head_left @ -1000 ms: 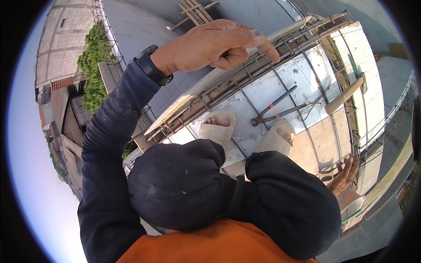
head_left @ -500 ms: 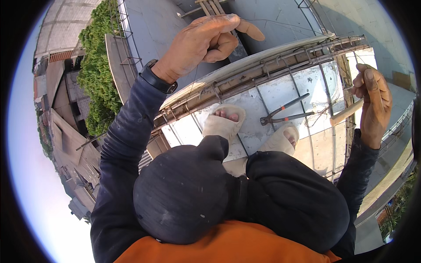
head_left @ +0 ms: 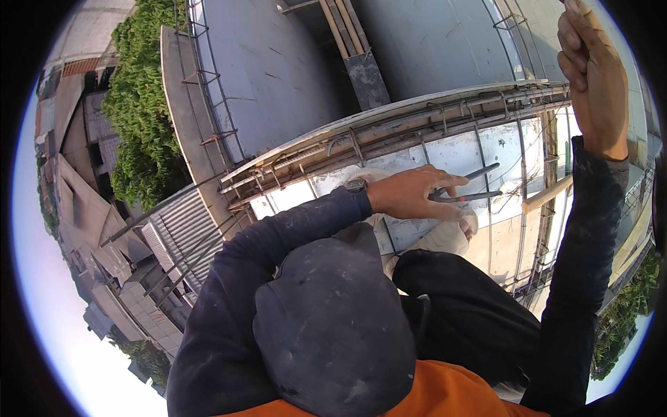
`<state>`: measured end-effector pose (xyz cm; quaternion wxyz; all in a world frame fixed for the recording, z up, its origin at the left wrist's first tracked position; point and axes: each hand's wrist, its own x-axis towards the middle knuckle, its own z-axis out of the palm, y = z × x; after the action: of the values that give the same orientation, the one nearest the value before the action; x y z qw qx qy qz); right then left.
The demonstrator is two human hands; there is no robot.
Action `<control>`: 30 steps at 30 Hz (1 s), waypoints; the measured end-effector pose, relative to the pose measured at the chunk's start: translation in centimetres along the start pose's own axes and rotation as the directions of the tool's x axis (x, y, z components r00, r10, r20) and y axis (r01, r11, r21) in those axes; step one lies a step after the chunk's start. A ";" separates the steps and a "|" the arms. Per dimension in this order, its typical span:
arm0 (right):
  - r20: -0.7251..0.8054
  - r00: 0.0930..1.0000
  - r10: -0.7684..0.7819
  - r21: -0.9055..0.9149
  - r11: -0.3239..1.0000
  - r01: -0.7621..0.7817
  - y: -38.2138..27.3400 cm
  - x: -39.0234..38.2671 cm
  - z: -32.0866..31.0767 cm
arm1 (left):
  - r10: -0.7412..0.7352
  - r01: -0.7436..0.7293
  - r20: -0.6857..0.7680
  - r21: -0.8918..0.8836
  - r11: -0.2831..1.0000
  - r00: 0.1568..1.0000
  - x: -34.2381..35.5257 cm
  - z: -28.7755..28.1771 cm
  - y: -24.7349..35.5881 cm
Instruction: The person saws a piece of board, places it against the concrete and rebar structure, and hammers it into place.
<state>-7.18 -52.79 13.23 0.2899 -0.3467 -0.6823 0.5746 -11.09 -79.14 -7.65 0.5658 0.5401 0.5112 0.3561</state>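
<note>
A pair of dark steel pincers [head_left: 479,172] with orange-red marks on its handles lies on the pale panel, under crossing steel bars. My left hand [head_left: 406,193], with a dark watch at its wrist, is over the jaw end, its fingers bent around it and hiding the jaws. The two handles point away to the right, still lying low on the panel. At the upper right my right hand [head_left: 590,76] is raised, fingers curled together near the picture's rim. What is pinched in its fingertips, if anything, is too small to make out.
Tied rebar [head_left: 389,135] runs along the form edge ahead, with a deep drop beyond it. A wooden stick [head_left: 547,194] lies beside my right forearm. My sandalled foot [head_left: 445,238] stands on the panel near the pincers. Roofs and a green tree [head_left: 142,132] lie far below left.
My left hand has come down from above the rebar to the jaw end of the pincers. My right hand has risen toward the upper right. The thin wire seen earlier no longer shows clearly.
</note>
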 end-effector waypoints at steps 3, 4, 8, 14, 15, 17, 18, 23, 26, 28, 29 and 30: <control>0.302 0.949 0.087 -0.304 0.953 0.010 3.8 -1.8 0.9 | -0.112 0.167 -0.346 0.133 0.977 0.932 -3.2 -3.0 -0.5; 0.449 0.884 0.130 -0.297 0.955 0.010 6.0 -2.5 1.6 | -0.139 0.275 -0.497 0.212 0.938 0.856 -5.1 -4.3 -1.0; 0.551 0.710 0.439 -0.392 0.887 -0.244 13.0 -7.4 6.8 | 0.191 0.366 -0.691 0.572 0.734 0.697 -6.9 -9.7 -3.0; 0.354 0.839 0.414 -0.482 0.849 -0.216 21.2 -13.1 11.1 | -0.233 0.386 -0.454 0.281 0.879 0.860 -5.6 -13.0 -4.1; 0.340 0.847 0.410 -0.484 0.848 -0.216 21.9 -13.5 11.4 | -0.245 0.386 -0.442 0.263 0.884 0.863 -5.3 -13.1 -4.2; 0.324 0.852 0.412 -0.480 0.847 -0.227 22.7 -14.0 12.3 | -0.277 0.394 -0.421 0.221 0.892 0.864 -5.2 -13.1 -4.6; 0.318 0.852 0.416 -0.473 0.848 -0.238 23.1 -13.8 12.6 | -0.259 0.378 -0.424 0.225 0.898 0.868 -5.3 -13.1 -4.8; 0.283 0.825 0.489 -0.445 0.829 -0.339 23.5 -12.7 13.5 | -0.232 0.360 -0.434 0.239 0.902 0.870 -5.2 -13.0 -5.1; 0.298 0.807 0.511 -0.455 0.819 -0.350 23.4 -12.3 13.9 | -0.217 0.363 -0.464 0.251 0.898 0.859 -5.1 -12.7 -4.7; 0.291 0.811 0.508 -0.437 0.825 -0.359 23.4 -12.3 14.3 | -0.241 0.374 -0.472 0.211 0.903 0.848 -5.1 -12.6 -4.4; 0.271 0.808 0.523 -0.431 0.817 -0.384 23.5 -12.3 14.5 | -0.253 0.380 -0.476 0.191 0.905 0.842 -5.1 -12.5 -4.3; 0.251 0.804 0.539 -0.425 0.808 -0.409 23.5 -12.3 14.7 | -0.241 0.372 -0.482 0.197 0.907 0.842 -5.1 -12.5 -4.4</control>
<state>-8.26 -68.91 -12.39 -0.0617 -0.4431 -0.7038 0.5518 -24.89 -81.63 -9.67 0.4001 0.4290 0.7532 0.2976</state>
